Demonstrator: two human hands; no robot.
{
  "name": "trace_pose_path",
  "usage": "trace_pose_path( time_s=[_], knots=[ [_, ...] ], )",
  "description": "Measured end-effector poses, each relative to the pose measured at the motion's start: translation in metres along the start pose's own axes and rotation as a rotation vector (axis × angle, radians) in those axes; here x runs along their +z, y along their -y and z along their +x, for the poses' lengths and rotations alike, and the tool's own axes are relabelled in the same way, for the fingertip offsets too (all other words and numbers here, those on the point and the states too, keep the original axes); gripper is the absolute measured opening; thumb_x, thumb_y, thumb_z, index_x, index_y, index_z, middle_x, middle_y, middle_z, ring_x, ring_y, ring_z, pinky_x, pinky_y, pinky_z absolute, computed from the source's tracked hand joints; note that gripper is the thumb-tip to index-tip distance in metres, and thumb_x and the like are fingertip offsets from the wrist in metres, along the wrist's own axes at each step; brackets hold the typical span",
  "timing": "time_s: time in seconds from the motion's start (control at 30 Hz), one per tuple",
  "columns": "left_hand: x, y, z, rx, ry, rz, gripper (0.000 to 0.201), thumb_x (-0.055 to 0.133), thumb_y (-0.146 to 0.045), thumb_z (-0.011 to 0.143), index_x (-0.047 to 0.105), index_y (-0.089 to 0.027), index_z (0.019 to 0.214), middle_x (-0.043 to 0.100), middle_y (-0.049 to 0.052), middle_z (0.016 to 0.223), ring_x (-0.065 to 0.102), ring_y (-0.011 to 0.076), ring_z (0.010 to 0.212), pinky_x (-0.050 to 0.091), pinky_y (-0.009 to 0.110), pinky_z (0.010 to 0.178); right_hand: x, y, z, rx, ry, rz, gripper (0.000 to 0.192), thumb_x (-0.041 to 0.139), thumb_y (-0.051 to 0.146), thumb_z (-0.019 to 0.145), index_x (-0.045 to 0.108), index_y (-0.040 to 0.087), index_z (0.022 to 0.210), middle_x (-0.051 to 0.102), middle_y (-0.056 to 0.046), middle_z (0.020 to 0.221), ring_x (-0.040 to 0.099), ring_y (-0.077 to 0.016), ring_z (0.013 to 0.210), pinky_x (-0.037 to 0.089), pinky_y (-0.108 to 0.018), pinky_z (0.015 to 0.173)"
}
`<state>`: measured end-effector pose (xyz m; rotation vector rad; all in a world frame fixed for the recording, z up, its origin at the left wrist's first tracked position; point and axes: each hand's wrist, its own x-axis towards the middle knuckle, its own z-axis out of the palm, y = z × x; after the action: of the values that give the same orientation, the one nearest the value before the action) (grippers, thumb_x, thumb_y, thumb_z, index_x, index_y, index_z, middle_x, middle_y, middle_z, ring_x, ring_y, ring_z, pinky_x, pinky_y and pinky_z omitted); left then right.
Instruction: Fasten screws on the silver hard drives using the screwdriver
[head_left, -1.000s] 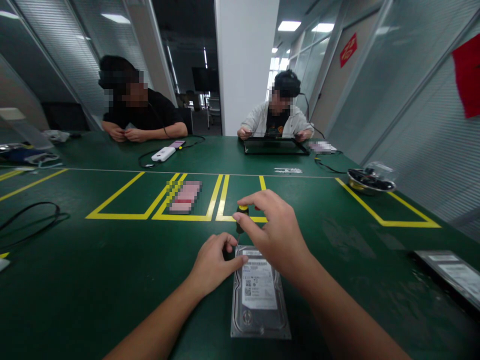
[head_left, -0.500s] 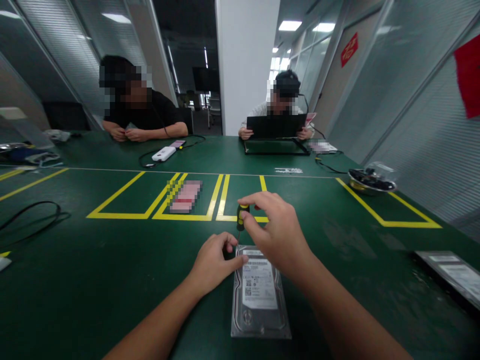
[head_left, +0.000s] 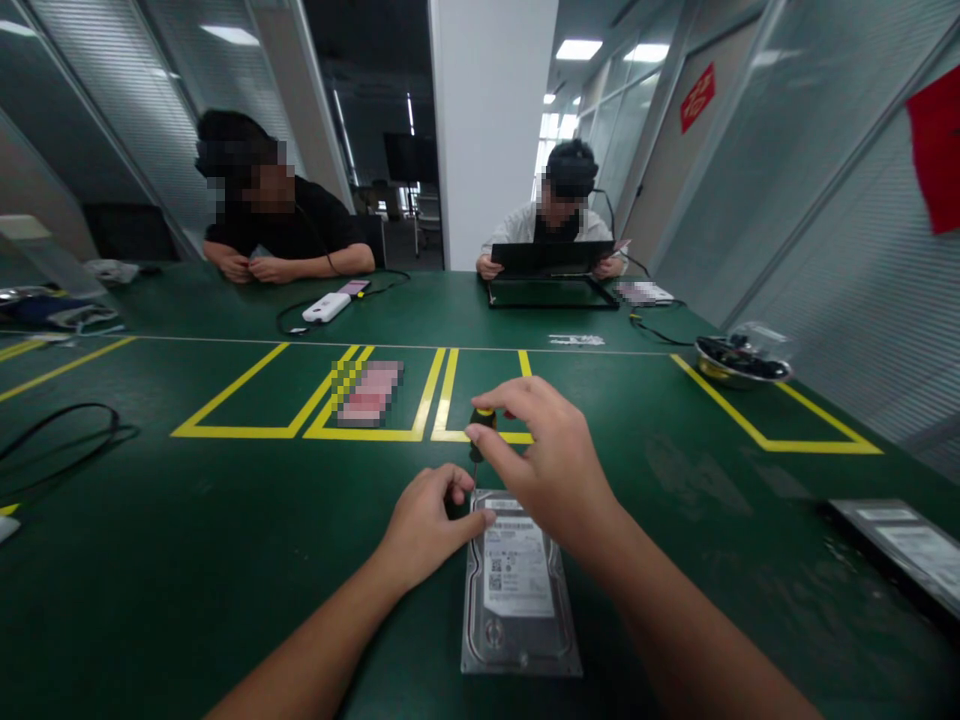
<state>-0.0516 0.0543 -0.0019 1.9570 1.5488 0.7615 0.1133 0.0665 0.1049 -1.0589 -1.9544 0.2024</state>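
A hard drive (head_left: 525, 640) with a white label lies flat on the green table, its long side pointing away from me. My left hand (head_left: 431, 525) grips its far left corner, thumb on the top face and fingers curled at the edge. My right hand (head_left: 551, 455) is closed on a small screwdriver (head_left: 480, 450) with a dark, yellow-topped handle, held by thumb and fingers. The screwdriver stands nearly upright, its thin shaft reaching down to that same corner beside my left fingertips. Its very tip and any screw under it are too small to make out.
Another hard drive (head_left: 907, 545) lies at the right edge. A metal bowl (head_left: 742, 365) of dark parts stands at the back right. Yellow tape (head_left: 240, 432) marks the table. Across it sit two people, one holding a black panel (head_left: 551, 257) above a black frame (head_left: 555, 305).
My right thumb has shifted left across the screwdriver handle, and the handle leans slightly more left. My left hand and the hard drive stay put. The black panel across the table tilts a little differently.
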Motion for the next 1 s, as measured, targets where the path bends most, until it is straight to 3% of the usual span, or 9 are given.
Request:
trace_pose_path(
  time_s=[0.27, 0.47, 0.63, 0.83, 1.0],
  knots=[
    [0.0006, 0.0008, 0.0009, 0.012, -0.002, 0.000, 0.026, 0.073, -0.038, 0.074, 0.057, -0.020, 0.084, 0.055, -0.002, 0.075, 0.052, 0.0193, 0.074, 0.035, 0.029, 0.065, 0.0005, 0.0006, -0.0003, -0.023, -0.037, -0.026, 0.022, 0.060, 0.010, 0.078, 0.067, 0.014, 0.098, 0.069, -0.006, 0.095, 0.059, -0.0195, 0.088, 0.045, -0.034, 0.081],
    [0.0003, 0.0005, 0.0003, 0.004, 0.000, -0.004, 0.026, 0.073, -0.036, 0.073, 0.056, -0.020, 0.083, 0.055, -0.002, 0.076, 0.052, 0.0191, 0.074, 0.035, 0.029, 0.066, 0.0008, 0.0008, -0.0017, -0.004, -0.021, -0.030, 0.010, 0.062, 0.022, 0.084, 0.068, 0.017, 0.091, 0.068, -0.006, 0.092, 0.059, -0.0203, 0.089, 0.045, -0.035, 0.081],
    [0.0000, 0.0004, 0.0000, 0.001, -0.001, -0.003, 0.027, 0.073, -0.038, 0.074, 0.056, -0.020, 0.082, 0.055, -0.002, 0.075, 0.051, 0.0189, 0.074, 0.035, 0.029, 0.065, 0.0010, 0.0002, -0.0013, -0.007, -0.054, -0.019, 0.023, 0.060, 0.012, 0.079, 0.066, 0.017, 0.101, 0.071, -0.005, 0.096, 0.061, -0.0196, 0.089, 0.046, -0.034, 0.081],
    [0.0005, 0.0011, 0.0002, 0.005, 0.003, 0.000, 0.026, 0.073, -0.037, 0.074, 0.057, -0.020, 0.085, 0.056, -0.002, 0.076, 0.053, 0.0193, 0.075, 0.036, 0.029, 0.066, 0.0013, -0.0008, -0.0003, 0.004, -0.039, -0.022, 0.010, 0.064, 0.021, 0.083, 0.068, 0.018, 0.092, 0.069, -0.005, 0.093, 0.060, -0.0196, 0.089, 0.046, -0.034, 0.080],
    [0.0000, 0.0022, 0.0004, 0.005, 0.002, 0.006, 0.027, 0.073, -0.039, 0.074, 0.057, -0.020, 0.084, 0.056, -0.002, 0.076, 0.052, 0.0193, 0.075, 0.036, 0.029, 0.066, 0.0011, -0.0004, -0.0007, -0.006, -0.066, -0.009, 0.024, 0.062, 0.012, 0.077, 0.067, 0.016, 0.100, 0.071, -0.005, 0.097, 0.061, -0.0196, 0.089, 0.046, -0.034, 0.082]
  ],
)
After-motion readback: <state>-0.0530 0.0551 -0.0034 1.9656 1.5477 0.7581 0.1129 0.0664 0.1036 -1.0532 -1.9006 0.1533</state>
